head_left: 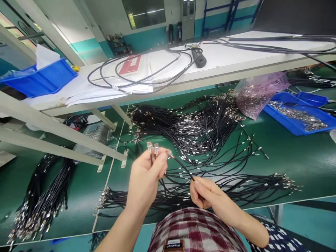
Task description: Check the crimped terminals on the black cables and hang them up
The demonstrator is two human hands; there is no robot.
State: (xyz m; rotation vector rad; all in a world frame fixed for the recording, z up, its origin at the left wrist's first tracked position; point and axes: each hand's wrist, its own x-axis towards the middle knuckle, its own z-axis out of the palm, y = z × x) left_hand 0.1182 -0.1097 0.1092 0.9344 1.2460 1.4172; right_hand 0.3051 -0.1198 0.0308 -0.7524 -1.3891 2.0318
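Note:
My left hand (148, 169) is closed on black cables, and two flat metal cable ends (152, 147) stick up above its fingers. At its fingertips sits another small metal end (170, 154), with a bit of red beside it. From there a black cable (183, 166) slopes down to my right hand (206, 192), which pinches it between thumb and fingers. Beneath both hands a long bundle of black cables (252, 183) with metal ends lies along the table's front. A larger heap of black cables with white labels (191, 129) lies behind them.
At the right is a blue tray (294, 129) of metal parts, beside a pink plastic bag (253, 94). More cables (49, 185) lie at the left. Overhead, a white shelf (220, 71) holds coiled cable, a black-handled tool (198, 57) and a blue bin (42, 78).

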